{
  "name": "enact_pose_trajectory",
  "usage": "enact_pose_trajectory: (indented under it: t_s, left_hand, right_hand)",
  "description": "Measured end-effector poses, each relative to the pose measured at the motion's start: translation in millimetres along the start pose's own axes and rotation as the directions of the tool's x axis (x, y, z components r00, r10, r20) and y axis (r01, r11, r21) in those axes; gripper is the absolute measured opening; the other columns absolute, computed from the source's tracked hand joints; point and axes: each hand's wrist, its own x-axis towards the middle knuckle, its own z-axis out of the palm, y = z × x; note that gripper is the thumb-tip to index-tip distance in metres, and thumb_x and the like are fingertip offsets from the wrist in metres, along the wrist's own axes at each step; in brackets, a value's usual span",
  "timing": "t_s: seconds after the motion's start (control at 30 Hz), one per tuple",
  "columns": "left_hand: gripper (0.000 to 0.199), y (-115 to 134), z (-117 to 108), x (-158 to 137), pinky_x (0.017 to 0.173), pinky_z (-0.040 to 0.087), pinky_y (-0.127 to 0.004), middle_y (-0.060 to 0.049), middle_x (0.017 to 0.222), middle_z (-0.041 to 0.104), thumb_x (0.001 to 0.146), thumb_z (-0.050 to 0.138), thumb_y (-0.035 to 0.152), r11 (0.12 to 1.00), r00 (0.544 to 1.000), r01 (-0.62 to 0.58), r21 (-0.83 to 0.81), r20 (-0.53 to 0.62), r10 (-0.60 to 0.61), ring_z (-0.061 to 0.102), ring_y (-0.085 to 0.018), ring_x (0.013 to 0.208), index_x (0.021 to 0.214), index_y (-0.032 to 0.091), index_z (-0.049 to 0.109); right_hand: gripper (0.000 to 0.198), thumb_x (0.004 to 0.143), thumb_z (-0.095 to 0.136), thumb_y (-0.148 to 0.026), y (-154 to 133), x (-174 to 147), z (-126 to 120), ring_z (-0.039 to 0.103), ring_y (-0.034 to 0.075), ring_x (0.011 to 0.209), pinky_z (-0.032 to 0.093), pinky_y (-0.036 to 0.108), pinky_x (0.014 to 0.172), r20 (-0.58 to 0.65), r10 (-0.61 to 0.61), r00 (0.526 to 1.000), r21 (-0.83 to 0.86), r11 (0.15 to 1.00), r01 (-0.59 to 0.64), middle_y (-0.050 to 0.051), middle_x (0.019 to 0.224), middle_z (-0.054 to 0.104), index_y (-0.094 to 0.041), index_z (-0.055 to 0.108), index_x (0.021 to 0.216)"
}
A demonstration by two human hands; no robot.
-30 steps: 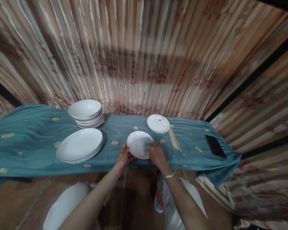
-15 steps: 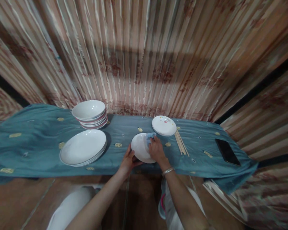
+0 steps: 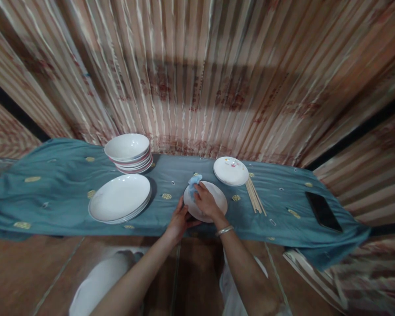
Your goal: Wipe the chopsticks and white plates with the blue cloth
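Note:
A small white plate [image 3: 217, 202] is in front of me near the table's front edge. My left hand [image 3: 179, 219] grips its left rim, with the thumb along the edge and the fingers partly hidden underneath. My right hand [image 3: 206, 201], with a silver bangle at the wrist, pinches a light blue cloth [image 3: 194, 181] and presses it on the upper left of the plate. Just behind to the right stands a short stack of small flower-printed plates [image 3: 231, 171]. Several light wooden chopsticks [image 3: 255, 196] lie beside that stack.
On the left are a stack of large oval plates [image 3: 120, 199] and, behind it, a stack of bowls [image 3: 128, 148] with red bands. A black phone [image 3: 323, 211] lies at the right end of the teal tablecloth [image 3: 171, 169]. A striped curtain [image 3: 184, 87] hangs behind the table.
My right hand has moved the blue cloth from the plate's upper right to its upper left. My left hand keeps its hold on the rim. The view has shifted slightly.

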Motion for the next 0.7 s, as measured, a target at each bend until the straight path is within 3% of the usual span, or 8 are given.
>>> enact_pose_trajectory:
  t_s: [0.27,0.43,0.57,0.7]
  left_hand:
    - [0.063,7.3,5.7,-9.5,0.076,0.059,-0.041,-0.008,0.132,0.057,0.087,0.055,0.022,1.000,0.999,0.006,-0.021,0.045,-0.005,0.067,-0.022,0.097,0.143,0.036,0.032]
    - [0.042,10.5,8.2,-13.8,0.073,0.059,-0.037,-0.009,0.116,0.065,0.090,0.052,0.033,1.000,0.998,0.006,0.005,0.062,-0.007,0.066,-0.021,0.094,0.131,0.026,0.048]
    - [0.039,13.5,10.7,-15.0,0.067,0.059,-0.034,-0.009,0.101,0.069,0.092,0.041,0.045,0.999,0.997,0.034,0.028,0.067,-0.035,0.067,-0.020,0.086,0.116,0.019,0.057]
    - [0.041,14.3,12.1,-13.6,0.060,0.058,-0.030,-0.008,0.098,0.069,0.092,0.040,0.048,0.998,0.996,-0.001,0.061,0.085,-0.005,0.067,-0.021,0.082,0.118,0.022,0.056]
  right_hand:
    - [0.038,0.085,0.048,-0.019,-5.4,-11.8,-3.8,0.047,0.019,0.128,0.034,0.038,0.110,0.095,-0.135,0.986,0.324,0.941,0.098,0.006,0.136,0.054,-0.022,0.062,0.121]
    - [0.029,0.086,0.048,-0.022,-12.5,-27.8,-15.5,0.057,0.018,0.117,0.040,0.035,0.104,0.120,-0.182,0.976,0.514,0.853,0.096,0.005,0.125,0.063,-0.022,0.069,0.106]
    - [0.026,0.082,0.052,-0.024,-15.2,-39.5,-30.8,0.062,0.018,0.106,0.046,0.032,0.095,0.212,-0.210,0.954,0.590,0.806,0.046,0.004,0.118,0.067,-0.021,0.072,0.099]
    - [0.025,0.076,0.056,-0.021,-10.1,-48.1,-47.0,0.066,0.018,0.092,0.049,0.031,0.085,0.309,-0.203,0.929,0.586,0.810,-0.017,0.003,0.103,0.072,-0.019,0.073,0.095]
